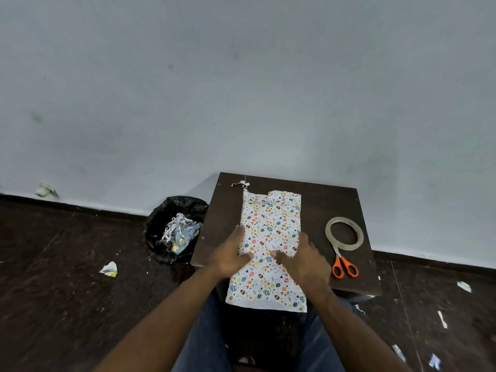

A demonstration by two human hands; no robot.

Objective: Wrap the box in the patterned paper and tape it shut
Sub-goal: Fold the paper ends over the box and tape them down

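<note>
Both hands, left hand (230,257) and right hand (306,257), press flat on patterned paper (268,232); bin (161,237) holds scraps (179,232).

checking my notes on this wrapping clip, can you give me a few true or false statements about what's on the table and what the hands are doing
1. Both hands press on the patterned paper. True: the left hand and right hand lie on it, thumbs pointing inward.
2. The tape roll sits left of the paper. False: it lies on the right.
3. The scissors have orange handles. True.
4. The right hand holds the scissors. False: they lie untouched on the table.
5. The bin beside the table holds paper scraps. True.
</note>
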